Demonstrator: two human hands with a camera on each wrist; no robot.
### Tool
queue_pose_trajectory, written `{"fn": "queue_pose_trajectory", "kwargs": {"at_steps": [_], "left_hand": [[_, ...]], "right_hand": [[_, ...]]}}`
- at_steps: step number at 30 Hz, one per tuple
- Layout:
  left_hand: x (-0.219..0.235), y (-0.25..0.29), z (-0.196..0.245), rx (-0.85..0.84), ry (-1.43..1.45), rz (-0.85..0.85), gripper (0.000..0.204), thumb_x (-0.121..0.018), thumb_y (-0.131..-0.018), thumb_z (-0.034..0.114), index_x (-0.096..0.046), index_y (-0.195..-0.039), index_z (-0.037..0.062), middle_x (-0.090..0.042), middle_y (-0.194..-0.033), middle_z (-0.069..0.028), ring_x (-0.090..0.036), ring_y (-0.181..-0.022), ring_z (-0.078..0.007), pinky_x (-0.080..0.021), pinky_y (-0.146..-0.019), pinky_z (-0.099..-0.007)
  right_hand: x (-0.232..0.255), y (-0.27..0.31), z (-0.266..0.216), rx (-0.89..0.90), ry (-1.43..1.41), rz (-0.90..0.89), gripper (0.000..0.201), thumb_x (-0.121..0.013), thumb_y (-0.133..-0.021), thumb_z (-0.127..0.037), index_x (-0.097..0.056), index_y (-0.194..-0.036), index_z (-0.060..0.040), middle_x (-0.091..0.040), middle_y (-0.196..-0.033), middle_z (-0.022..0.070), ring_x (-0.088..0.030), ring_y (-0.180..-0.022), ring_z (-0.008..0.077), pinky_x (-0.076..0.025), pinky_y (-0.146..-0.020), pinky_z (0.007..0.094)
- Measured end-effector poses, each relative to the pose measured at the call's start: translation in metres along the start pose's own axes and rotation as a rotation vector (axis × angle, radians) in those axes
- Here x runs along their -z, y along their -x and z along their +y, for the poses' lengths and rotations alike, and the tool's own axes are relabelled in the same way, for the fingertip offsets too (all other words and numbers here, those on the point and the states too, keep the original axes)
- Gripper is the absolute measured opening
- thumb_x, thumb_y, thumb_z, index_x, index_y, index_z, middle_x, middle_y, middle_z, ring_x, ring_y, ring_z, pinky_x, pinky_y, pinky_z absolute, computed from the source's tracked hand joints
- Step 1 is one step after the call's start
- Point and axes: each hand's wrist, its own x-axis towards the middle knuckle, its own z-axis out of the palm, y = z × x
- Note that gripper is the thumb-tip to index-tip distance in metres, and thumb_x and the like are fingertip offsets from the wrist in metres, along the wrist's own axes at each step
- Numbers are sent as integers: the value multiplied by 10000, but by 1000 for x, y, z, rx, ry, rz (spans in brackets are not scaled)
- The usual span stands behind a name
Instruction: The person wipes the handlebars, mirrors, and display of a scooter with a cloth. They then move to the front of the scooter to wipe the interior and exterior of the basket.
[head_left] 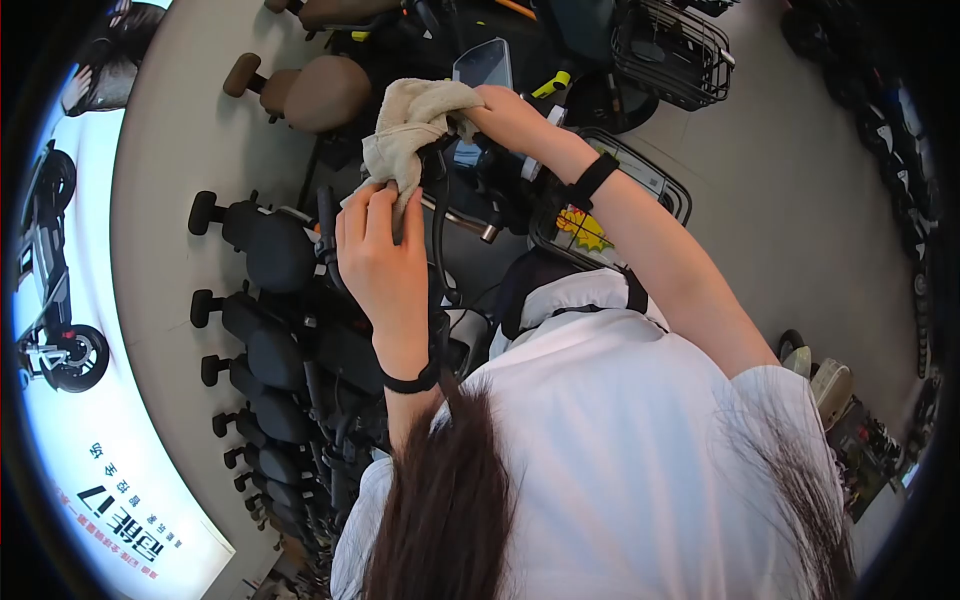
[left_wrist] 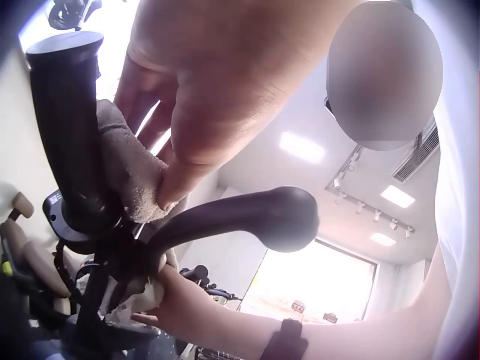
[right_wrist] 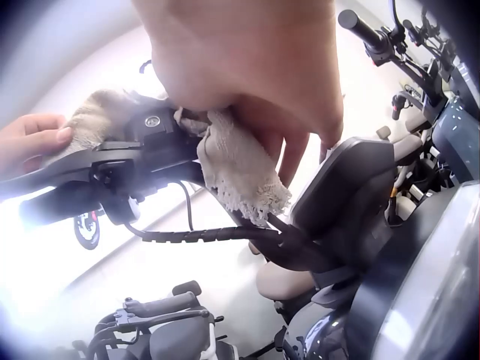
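Observation:
A beige cloth [head_left: 410, 120] is draped over the handlebar of a parked scooter. My left hand [head_left: 385, 265] pinches its near end between thumb and fingers, beside the black handlebar grip [left_wrist: 67, 127] and the brake lever [left_wrist: 232, 214]. Farther forward, my right hand [head_left: 510, 120] holds the other part of the cloth, its frayed edge hanging below the fingers in the right wrist view. Black switch housing [right_wrist: 154, 127] shows between the two hands there, and a spiral-wrapped cable [right_wrist: 202, 235] runs underneath. Much of the bar is hidden by cloth and hands.
A row of scooters with dark seats [head_left: 280, 255] stands close on the left, with a brown seat [head_left: 327, 93] ahead. Wire baskets [head_left: 675, 55] are at front right. An illuminated advertising panel [head_left: 70, 400] lines the left wall.

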Motion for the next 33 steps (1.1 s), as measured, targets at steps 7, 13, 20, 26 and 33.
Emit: {"fn": "queue_pose_trajectory", "kwargs": {"at_steps": [7,13,20,26,33], "left_hand": [[-15,-11,-5,-34,-27,54,231,-671,-984,83,-654,-1188,-25,-674,-1204,-141,-632,-1122,-349,-515,-946,-440],[-29,-25,-13,-22,-124,52,244,-622,-1028,137,-661,-1206,-25,-690,-1201,-136,-643,-1122,-335,-533,-934,-420],[-27,-44,-13,142,-252,-76,279,-615,-1044,222,-668,-1235,26,-710,-1195,-142,-682,-1073,-318,-561,-846,-404],[-24,-34,-25,90,-116,-125,352,-617,-1046,254,-623,-1350,76,-702,-1238,-138,-668,-1110,-329,-541,-911,-433],[0,-27,-24,20,-63,-67,267,-694,-973,173,-698,-1214,58,-690,-1285,-74,-639,-1178,-303,-490,-1009,-425]], "right_hand": [[18,19,-20,-55,-12,-48,392,-575,-990,-294,-658,-1187,35,-703,-1188,232,-680,-1079,407,-532,-928,432],[21,13,-68,230,-51,288,719,-718,-935,-264,-399,-1551,-77,-520,-1485,231,-635,-1214,413,-517,-1042,434],[18,-13,-52,-3,-31,-151,687,-405,-1072,-639,-705,-1229,-42,-738,-1011,162,-689,-978,290,-523,-888,386],[17,-6,-18,-101,-85,-172,639,-419,-1086,-606,-679,-1234,-41,-720,-1009,111,-681,-1001,253,-514,-922,370],[10,6,0,234,-182,57,418,-624,-1046,-403,-658,-1280,-59,-681,-1195,99,-664,-1048,263,-522,-946,367]]}}
